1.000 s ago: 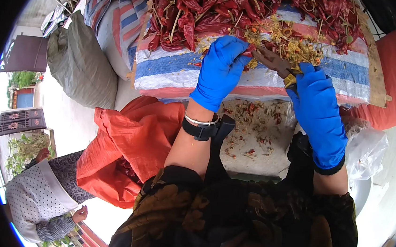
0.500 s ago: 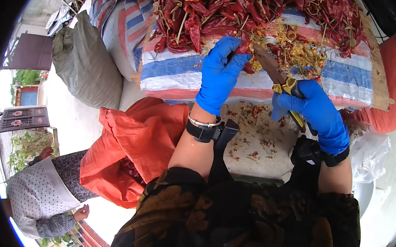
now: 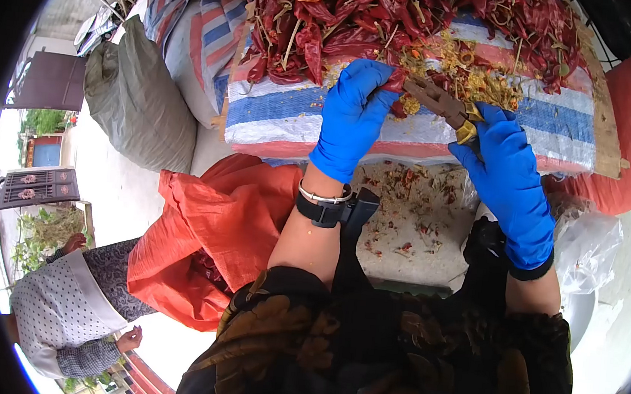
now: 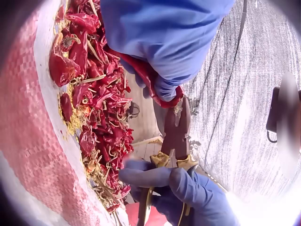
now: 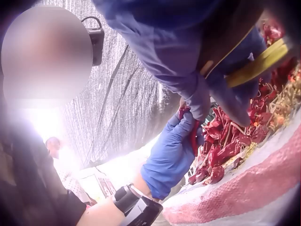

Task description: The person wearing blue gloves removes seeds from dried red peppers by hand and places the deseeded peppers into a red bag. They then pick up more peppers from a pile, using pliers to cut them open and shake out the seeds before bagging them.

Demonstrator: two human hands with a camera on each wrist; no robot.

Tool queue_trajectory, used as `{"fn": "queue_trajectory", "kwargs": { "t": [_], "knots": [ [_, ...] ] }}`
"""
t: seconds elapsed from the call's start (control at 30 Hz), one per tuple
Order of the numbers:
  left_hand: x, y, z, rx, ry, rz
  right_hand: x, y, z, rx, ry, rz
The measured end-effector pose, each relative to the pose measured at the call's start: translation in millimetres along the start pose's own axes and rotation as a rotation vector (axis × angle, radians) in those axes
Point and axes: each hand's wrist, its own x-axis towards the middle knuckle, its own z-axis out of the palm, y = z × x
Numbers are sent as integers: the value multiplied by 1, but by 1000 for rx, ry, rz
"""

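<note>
My blue-gloved left hand (image 3: pixel 351 117) pinches a dried red chili pepper (image 4: pixel 176 98) between thumb and fingers. Its cut-looking, pale-flecked end points towards the pliers. A pair of rusty pliers (image 3: pixel 436 99) with yellow-and-black handles is gripped by my gloved right hand (image 3: pixel 511 173). In the left wrist view the plier jaws stand slightly apart, their tips right at the pepper's end with a pale bit between them. Both hands are over the near edge of a pile of dried chilies (image 3: pixel 346 19). In the right wrist view, the right hand hides much of the pliers.
The pile lies on a striped woven sack (image 3: pixel 555 117), strewn with yellow seeds (image 3: pixel 491 81) and stems. An open red sack (image 3: pixel 217 203) with chilies stands at left, behind it a grey-green sack (image 3: pixel 136 102). Another person (image 3: pixel 69 310) is at far left.
The pliers have turned in my right hand, and their jaws look wider apart than half a second ago. My left hand has stayed nearly in place with the pepper.
</note>
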Motion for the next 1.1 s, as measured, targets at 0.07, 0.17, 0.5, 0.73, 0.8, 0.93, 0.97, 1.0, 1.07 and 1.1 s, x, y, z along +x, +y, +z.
{"fn": "queue_trajectory", "kwargs": {
  "t": [0.07,0.17,0.5,0.73,0.8,0.93,0.97,1.0,1.07,1.1],
  "knots": [
    [2,8,-2,62,-45,33,0,-2,-1,-131,24,50],
    [3,12,-3,129,-99,64,-5,0,8,-343,84,-34],
    [-1,8,2,67,27,76,13,-16,-17,1051,-508,455],
    [-2,17,4,-276,33,-262,14,-14,-23,1167,-502,352],
    [0,20,2,-277,-27,-321,7,-8,-8,922,-340,225],
    [-2,12,1,-234,-54,-308,-5,4,2,297,-30,9],
    [-2,12,0,-204,-60,-314,-5,3,0,296,-31,8],
    [-2,13,0,-206,-58,-314,-5,3,-4,168,22,-30],
    [-2,16,0,-92,-90,-324,-4,2,-10,39,74,-68],
    [-1,16,1,-92,-91,-326,-5,2,-13,-55,33,-86]
  ]
}}
